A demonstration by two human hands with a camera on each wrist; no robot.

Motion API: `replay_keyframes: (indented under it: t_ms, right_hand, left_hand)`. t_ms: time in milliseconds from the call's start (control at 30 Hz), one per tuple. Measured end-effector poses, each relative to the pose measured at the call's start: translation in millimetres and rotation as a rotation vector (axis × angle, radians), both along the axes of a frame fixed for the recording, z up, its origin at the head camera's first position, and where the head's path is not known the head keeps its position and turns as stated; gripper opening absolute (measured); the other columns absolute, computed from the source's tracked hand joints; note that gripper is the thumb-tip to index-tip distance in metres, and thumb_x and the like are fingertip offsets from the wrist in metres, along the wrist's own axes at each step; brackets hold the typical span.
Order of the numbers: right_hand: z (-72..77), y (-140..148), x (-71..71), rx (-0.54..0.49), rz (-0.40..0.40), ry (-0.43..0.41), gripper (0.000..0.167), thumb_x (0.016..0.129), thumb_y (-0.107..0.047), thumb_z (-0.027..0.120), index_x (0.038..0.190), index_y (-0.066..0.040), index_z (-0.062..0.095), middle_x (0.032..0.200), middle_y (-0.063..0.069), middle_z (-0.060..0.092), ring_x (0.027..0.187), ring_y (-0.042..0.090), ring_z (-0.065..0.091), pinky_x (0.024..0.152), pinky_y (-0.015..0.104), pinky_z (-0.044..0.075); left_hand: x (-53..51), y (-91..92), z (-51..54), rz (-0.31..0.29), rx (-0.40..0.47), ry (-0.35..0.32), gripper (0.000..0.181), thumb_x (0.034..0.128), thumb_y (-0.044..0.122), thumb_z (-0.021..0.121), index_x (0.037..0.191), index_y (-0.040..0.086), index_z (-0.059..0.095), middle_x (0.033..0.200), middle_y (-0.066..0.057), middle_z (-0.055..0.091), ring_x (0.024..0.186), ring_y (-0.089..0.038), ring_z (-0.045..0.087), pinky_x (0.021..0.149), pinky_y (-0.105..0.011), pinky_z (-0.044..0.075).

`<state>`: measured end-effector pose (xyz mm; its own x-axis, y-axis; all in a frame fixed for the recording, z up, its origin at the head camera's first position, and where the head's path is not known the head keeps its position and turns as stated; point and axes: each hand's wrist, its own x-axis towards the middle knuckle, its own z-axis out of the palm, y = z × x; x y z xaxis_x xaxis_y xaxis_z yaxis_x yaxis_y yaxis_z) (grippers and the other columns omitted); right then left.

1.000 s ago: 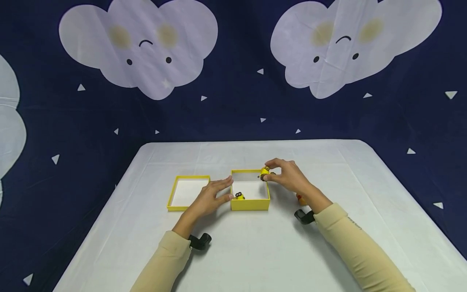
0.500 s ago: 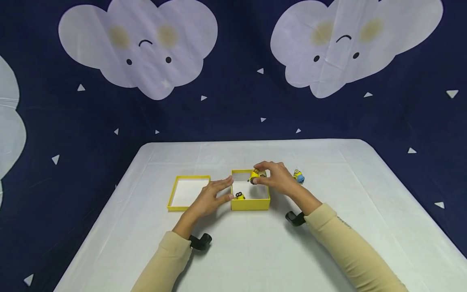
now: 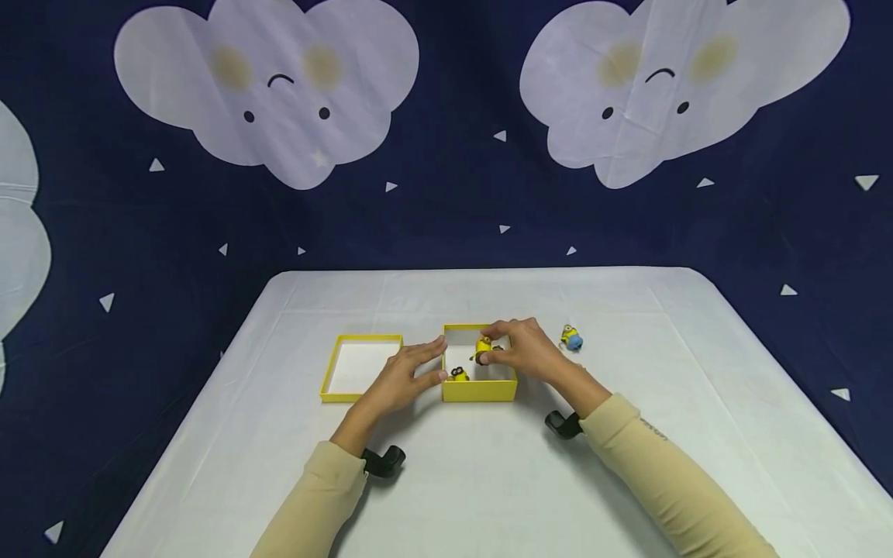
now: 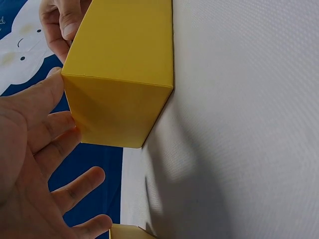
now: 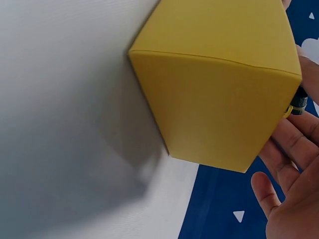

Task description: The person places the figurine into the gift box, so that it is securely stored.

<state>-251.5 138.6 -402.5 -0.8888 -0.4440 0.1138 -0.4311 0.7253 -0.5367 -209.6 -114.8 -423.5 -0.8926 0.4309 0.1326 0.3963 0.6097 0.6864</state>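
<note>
I see the right hand [image 3: 528,350] pinching a yellow figure [image 3: 482,346] in its fingers at the opening of the box [image 3: 479,391]; a loose pinch, I judge, could drop it onto the goggled figure [image 3: 459,376] in the box's front-left corner. The left hand [image 3: 402,378] merely touches the box's left side, fingers extended, so a knock could slide it.

Front lane passable: the table [image 3: 474,480] between the left wrist camera [image 3: 384,463] and right wrist camera [image 3: 561,425] runs up to the yellow box [image 3: 478,391]. Left side blocked; left hand [image 3: 406,380] bridges the gap to the yellow lid [image 3: 356,368]. Right hand [image 3: 526,349] and its pinched figure [image 3: 483,347] obstruct the box's right half; goggled figure [image 3: 459,374] takes the front-left corner (tight). Room under the pinched figure: hard to judge. Table strip behind box passable, blue-clad figure [image 3: 572,339] off right.
</note>
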Motion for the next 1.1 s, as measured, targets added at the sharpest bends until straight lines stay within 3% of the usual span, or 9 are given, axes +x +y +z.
replay_keyframes:
  t_ms: [300, 667, 900, 1100]
  right_hand:
    - [-6.9, 1.0, 1.0, 0.052, 0.044, 0.062, 0.049, 0.078, -0.038, 0.075, 0.116, -0.009, 0.066, 0.108, 0.005, 0.072, 0.104, 0.021, 0.064, 0.100, 0.044, 0.033]
    - [-7.3, 1.2, 3.9, 0.105, 0.083, 0.071, 0.046, 0.077, -0.037, 0.077, 0.113, -0.010, 0.067, 0.105, 0.000, 0.073, 0.101, 0.019, 0.065, 0.102, 0.047, 0.030]
    - [-8.2, 1.9, 4.2, 0.136, 0.122, 0.079, 0.045, 0.077, -0.038, 0.076, 0.112, -0.010, 0.067, 0.104, -0.001, 0.072, 0.101, 0.019, 0.065, 0.101, 0.047, 0.031]
    - [-9.7, 2.9, 2.1, 0.181, 0.145, 0.095, 0.038, 0.077, -0.038, 0.076, 0.107, -0.015, 0.069, 0.102, -0.003, 0.073, 0.101, 0.018, 0.065, 0.100, 0.047, 0.033]
  left_hand:
    - [1.0, 0.3, -0.3, 0.004, 0.002, 0.013, 0.054, 0.0917, 0.034, 0.060, 0.139, 0.012, 0.047, 0.150, 0.003, 0.039, 0.138, -0.033, 0.035, 0.115, -0.060, 0.017]
    - [1.1, 0.9, -0.1, 0.007, -0.001, 0.026, 0.054, 0.0915, 0.033, 0.060, 0.139, 0.011, 0.046, 0.150, 0.002, 0.039, 0.137, -0.033, 0.036, 0.115, -0.058, 0.018]
    - [0.8, 0.5, -1.0, 0.015, -0.023, -0.008, 0.054, 0.0921, 0.035, 0.059, 0.140, 0.015, 0.045, 0.150, 0.007, 0.038, 0.139, -0.027, 0.035, 0.116, -0.058, 0.016]
    - [0.0, 0.8, -0.6, 0.013, -0.019, 0.005, 0.054, 0.0922, 0.035, 0.059, 0.140, 0.014, 0.045, 0.150, 0.005, 0.038, 0.139, -0.030, 0.035, 0.116, -0.058, 0.016]
